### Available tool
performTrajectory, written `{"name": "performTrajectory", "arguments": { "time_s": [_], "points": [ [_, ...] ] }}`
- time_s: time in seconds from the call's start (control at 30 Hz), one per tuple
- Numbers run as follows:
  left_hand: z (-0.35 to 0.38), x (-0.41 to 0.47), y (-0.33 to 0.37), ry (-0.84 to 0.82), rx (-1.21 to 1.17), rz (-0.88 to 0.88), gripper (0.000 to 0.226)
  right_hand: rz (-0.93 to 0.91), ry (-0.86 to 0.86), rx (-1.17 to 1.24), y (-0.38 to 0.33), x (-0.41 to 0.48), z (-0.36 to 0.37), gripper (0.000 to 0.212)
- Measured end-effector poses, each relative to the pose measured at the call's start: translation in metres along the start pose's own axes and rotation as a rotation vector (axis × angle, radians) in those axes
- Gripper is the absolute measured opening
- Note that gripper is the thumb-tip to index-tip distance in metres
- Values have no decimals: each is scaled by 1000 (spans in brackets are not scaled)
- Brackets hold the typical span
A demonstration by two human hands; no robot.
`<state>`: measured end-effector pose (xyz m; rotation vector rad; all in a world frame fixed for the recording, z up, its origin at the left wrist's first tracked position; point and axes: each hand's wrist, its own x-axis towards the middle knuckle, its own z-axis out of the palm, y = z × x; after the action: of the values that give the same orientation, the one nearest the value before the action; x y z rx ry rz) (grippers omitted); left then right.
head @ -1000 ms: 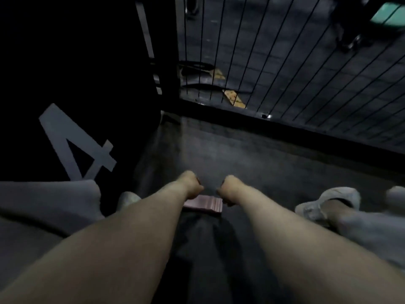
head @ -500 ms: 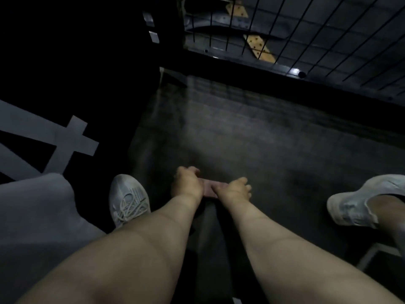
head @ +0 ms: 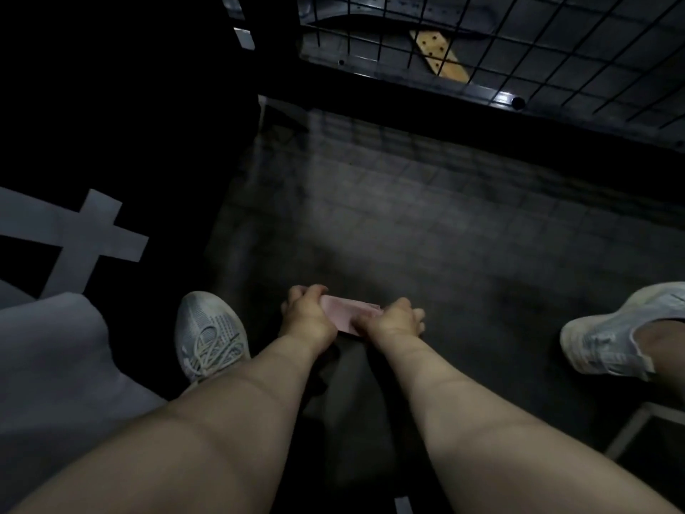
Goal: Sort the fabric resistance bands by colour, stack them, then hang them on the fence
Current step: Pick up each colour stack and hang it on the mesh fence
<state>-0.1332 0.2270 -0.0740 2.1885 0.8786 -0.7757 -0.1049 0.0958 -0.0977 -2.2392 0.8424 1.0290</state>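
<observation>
Pink band gripped between left hand and right hand fingers

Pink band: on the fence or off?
Off. Both the left hand and right hand grip the pink band low by the floor, apart from the fence.

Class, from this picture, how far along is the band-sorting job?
Done: the pink bands look stacked. In hand: left hand and right hand grip the stack's ends. Left: hanging it on the fence, where no band shows; other colours are out of view.
</observation>
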Motion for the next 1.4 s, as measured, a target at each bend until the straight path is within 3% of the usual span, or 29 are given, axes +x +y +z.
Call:
{"name": "performTrajectory", "arguments": {
  "time_s": [0.13, 0.27, 0.37, 0.5, 0.67, 0.77, 0.9, 1.0, 1.1, 1.2, 1.33, 1.4],
  "points": [
    [-1, -5, -8, -30, 69, 112, 59, -69, -2, 65, 6, 0, 0, 75],
    [-5, -5, -11, -7, 206, 193, 50, -147, -54, 34, 9, 2, -3, 56],
    [-9, -5, -6, -27, 403, 120, 45, -219, -68, -2, 12, 3, -6, 45],
    [-14, -4, -4, -151, 513, 75, 64, -286, -100, 15, 18, 1, -8, 30],
    [-24, -6, -1, -190, 500, 127, 46, -351, -153, 31, 24, -4, -19, 30],
    [-32, -9, 7, -211, 563, 162, 48, -348, -203, 27, 19, -8, -27, 32],
    [-52, -26, 33, -295, 423, 124, 57, -251, -254, 142, 12, -12, -52, 35],
    [-74, -42, 67, -265, 283, 171, 70, -294, -249, 137, 5, -26, -87, 38],
    [-100, -70, 106, -249, 264, 297, 41, -391, -254, 153, -5, -45, -122, 48],
    [-125, -100, 135, -278, 198, 411, 12, -487, -315, 177, -16, -78, -162, 74],
    [-166, -134, 161, -288, 185, 507, 14, -685, -286, 204, -37, -145, -216, 67],
    [-189, -149, 172, -346, 123, 474, 33, -782, -289, 260, -45, -176, -236, 57]
  ]
}}
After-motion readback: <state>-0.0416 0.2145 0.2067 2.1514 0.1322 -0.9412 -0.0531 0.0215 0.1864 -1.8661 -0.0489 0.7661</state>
